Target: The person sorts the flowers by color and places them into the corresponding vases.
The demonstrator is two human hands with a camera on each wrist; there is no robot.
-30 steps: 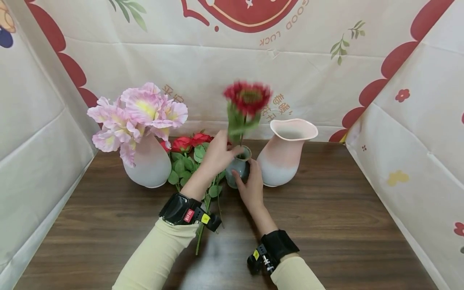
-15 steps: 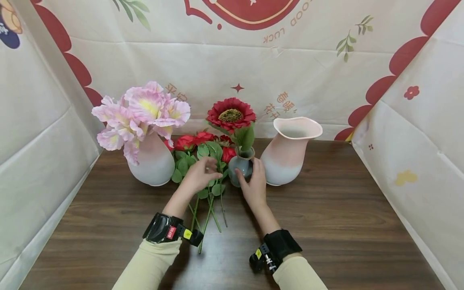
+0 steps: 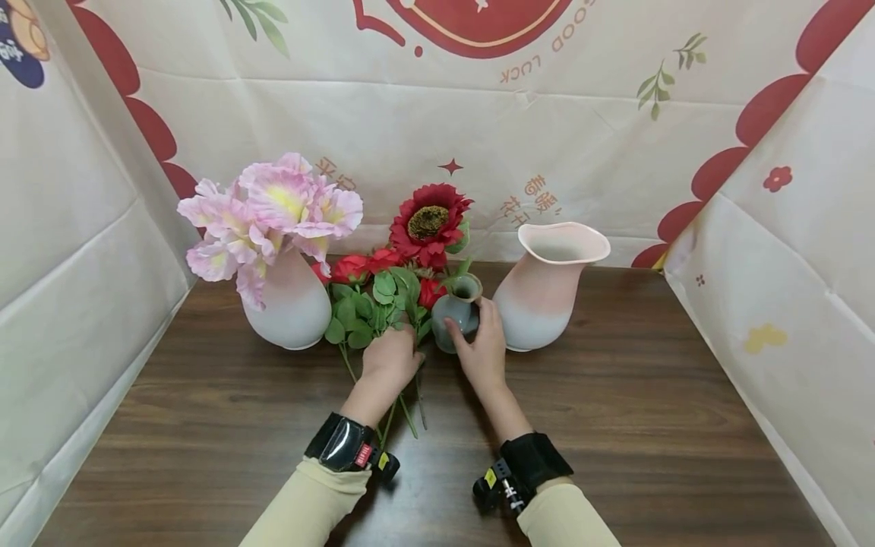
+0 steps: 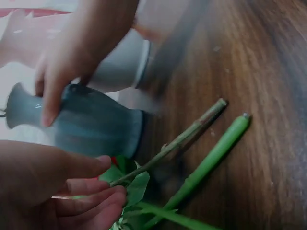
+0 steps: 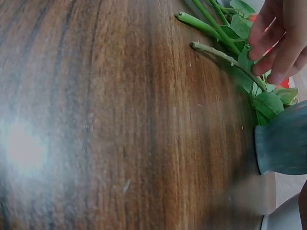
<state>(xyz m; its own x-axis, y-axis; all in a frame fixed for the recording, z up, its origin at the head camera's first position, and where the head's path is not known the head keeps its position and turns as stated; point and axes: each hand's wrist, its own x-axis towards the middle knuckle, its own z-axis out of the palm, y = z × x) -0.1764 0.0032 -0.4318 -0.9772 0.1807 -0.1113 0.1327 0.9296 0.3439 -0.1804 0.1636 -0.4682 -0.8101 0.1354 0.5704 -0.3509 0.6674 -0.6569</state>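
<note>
Vase (image 3: pixel 448 308) in right grip (image 3: pixel 485 346); flower stem (image 4: pixel 177 141) at left grip (image 3: pixel 391 355).

Blue-gry vase (image 3: pixel 447 313) smooth & glossy, wood-look tbl (image 3: pixel 629 425) w/ sheen

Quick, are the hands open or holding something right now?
Left hand: open, close to a flower stem.
Right hand: holding the small blue-grey vase.

One small grey vase (image 3: pixel 446 317), two pink-and-white vases (image 3: pixel 287 313) (image 3: pixel 536 300), one large dark-red flower (image 3: pixel 429 222), two hands (image 3: pixel 390 361) (image 3: pixel 481 349), two black wristbands (image 3: pixel 338 441) (image 3: pixel 536 460)
</note>
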